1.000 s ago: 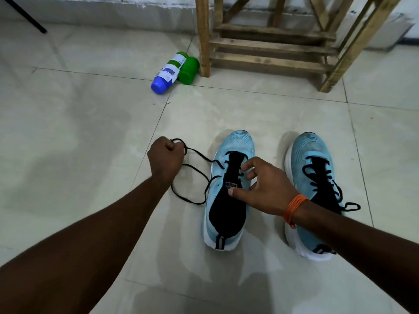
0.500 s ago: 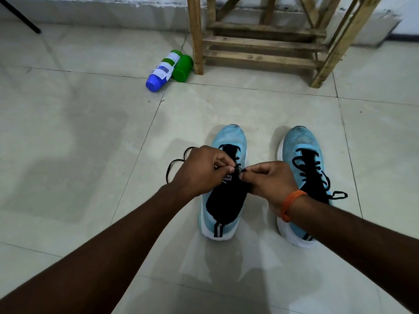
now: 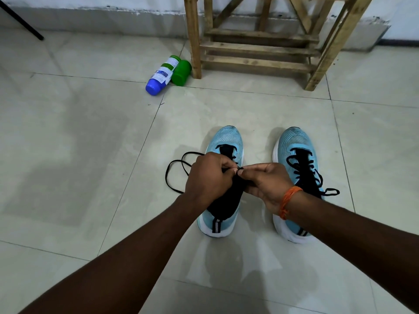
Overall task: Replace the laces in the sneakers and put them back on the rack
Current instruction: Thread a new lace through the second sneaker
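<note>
Hands | left hand [image 3: 208,175] and right hand [image 3: 268,185] both pinch black lace [image 3: 166,177] | above half-laced sneaker [image 3: 229,138]

Two sneakers: the left sneaker [image 3: 227,138] beneath both hands, the right sneaker [image 3: 294,141] just beside the right hand [image 3: 265,184]. Two hands, the left hand [image 3: 208,175] included. One loose lace [image 3: 166,177] left of them. Far beyond them, one blue-capped bottle [image 3: 162,75], one green container [image 3: 181,69], one rack [image 3: 256,48]
</note>
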